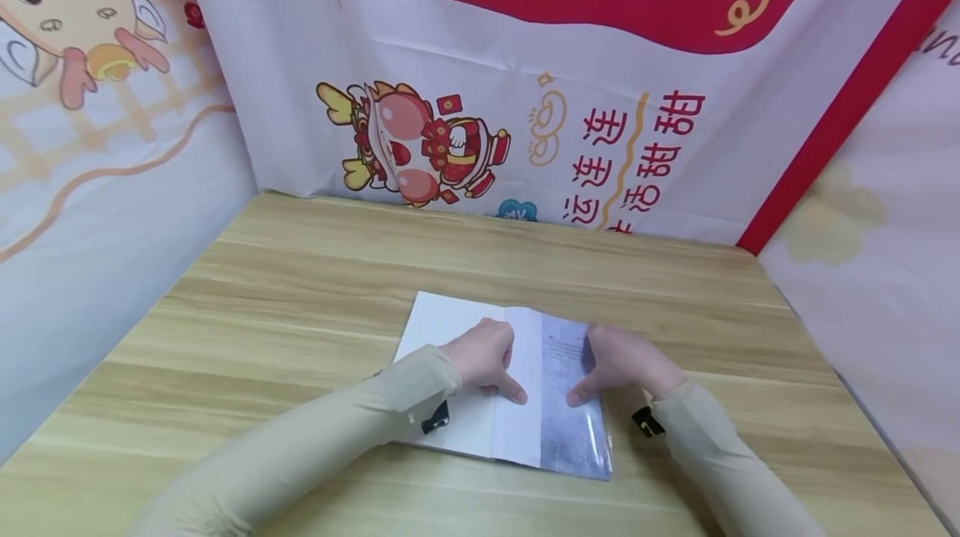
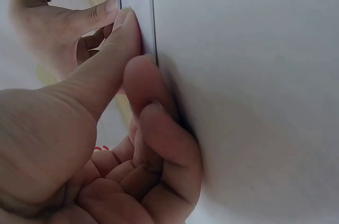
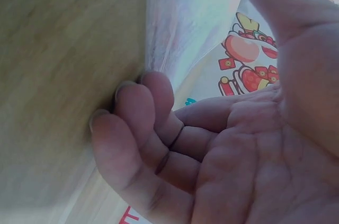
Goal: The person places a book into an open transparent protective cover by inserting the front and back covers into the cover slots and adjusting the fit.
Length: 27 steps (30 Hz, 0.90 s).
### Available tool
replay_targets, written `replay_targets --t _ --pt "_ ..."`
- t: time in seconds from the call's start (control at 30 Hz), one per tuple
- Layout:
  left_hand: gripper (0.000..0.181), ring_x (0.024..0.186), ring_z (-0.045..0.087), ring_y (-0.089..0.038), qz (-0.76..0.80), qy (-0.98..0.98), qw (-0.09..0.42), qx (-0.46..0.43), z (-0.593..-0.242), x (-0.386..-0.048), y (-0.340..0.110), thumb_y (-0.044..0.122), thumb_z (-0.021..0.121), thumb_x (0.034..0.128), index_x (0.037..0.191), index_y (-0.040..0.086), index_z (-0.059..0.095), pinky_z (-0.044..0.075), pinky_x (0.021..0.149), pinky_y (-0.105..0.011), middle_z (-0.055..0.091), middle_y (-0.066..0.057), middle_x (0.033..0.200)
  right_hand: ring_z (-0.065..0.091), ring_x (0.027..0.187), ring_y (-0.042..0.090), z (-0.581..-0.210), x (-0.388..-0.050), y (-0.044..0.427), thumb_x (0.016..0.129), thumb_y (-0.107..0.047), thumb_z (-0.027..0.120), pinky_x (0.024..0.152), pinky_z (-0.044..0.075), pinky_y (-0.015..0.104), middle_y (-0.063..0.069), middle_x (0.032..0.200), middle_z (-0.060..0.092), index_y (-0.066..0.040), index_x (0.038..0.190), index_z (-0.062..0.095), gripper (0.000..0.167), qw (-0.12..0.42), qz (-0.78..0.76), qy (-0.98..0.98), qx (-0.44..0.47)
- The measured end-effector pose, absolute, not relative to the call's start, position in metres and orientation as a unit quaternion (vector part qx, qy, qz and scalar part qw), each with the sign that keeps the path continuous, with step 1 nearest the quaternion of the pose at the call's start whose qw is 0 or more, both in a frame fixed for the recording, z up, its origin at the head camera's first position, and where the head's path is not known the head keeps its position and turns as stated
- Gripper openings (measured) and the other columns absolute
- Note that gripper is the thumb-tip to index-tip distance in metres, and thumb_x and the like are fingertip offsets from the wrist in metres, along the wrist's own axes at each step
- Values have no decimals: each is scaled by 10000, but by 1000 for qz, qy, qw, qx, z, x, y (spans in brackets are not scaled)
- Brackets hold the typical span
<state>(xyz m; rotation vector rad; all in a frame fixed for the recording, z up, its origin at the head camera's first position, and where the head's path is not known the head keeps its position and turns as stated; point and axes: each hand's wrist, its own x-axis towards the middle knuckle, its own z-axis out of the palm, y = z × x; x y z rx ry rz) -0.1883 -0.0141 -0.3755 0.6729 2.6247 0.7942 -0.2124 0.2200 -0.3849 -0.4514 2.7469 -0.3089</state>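
An open book (image 1: 450,429) lies on the table, with a white page on the left, a narrow white flap (image 1: 521,437) beside it and a grey-blue cover (image 1: 562,437) on the right. Shiny clear film shows along the cover's right edge. My left hand (image 1: 480,353) is over the page and flap, its thumb on the flap and its curled fingers at the flap's edge in the left wrist view. My right hand (image 1: 626,358) holds the cover's right side, thumb on top. Its bent fingertips (image 3: 159,89) touch the table along that edge; what lies under them is hidden.
The wood-grain table (image 1: 300,312) extends around the book. Behind it hangs a white and red printed cloth (image 1: 450,45), with more printed cloth (image 1: 97,153) on the left side. A dark wrist device (image 1: 648,420) sits by the right sleeve.
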Motion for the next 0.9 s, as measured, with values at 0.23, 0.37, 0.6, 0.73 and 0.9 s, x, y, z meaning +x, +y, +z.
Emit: replay_targets --t 0.23,0.37,0.6,0.73,0.9 --pt "424 451 526 -117 286 916 154 234 -376 -186 -16 270 928 667 615 59 564 420 523 -214 532 27 437 552 769 211 -383 -210 220 540 -534 917 753 520 410 48 835 575 3 1008 592 783 182 -132 963 -150" --pt "424 484 525 -118 297 914 146 236 -378 -185 -18 274 921 677 643 67 553 406 529 -224 537 27 451 540 779 207 -378 -210 225 716 -465 855 719 497 389 48 856 583 -26 1054 607 606 195 -176 955 -139" --pt "430 521 518 -121 296 915 137 239 -380 -186 -18 283 921 672 649 78 543 395 528 -230 546 12 490 546 647 198 -371 -220 243 960 -257 638 577 501 339 82 739 584 35 969 632 292 193 -290 933 -91" --pt "431 519 518 -120 292 917 141 234 -381 -187 -17 279 922 671 654 77 542 396 529 -229 553 5 505 612 776 253 -375 -230 255 992 -146 569 688 563 389 155 866 610 108 1118 574 285 218 -403 887 -57" --pt "437 531 511 -122 290 918 143 228 -382 -186 -18 285 920 674 673 78 535 392 534 -232 560 -7 545 577 793 243 -378 -235 258 990 -144 578 688 557 379 158 883 574 90 1142 538 282 231 -428 873 -33"
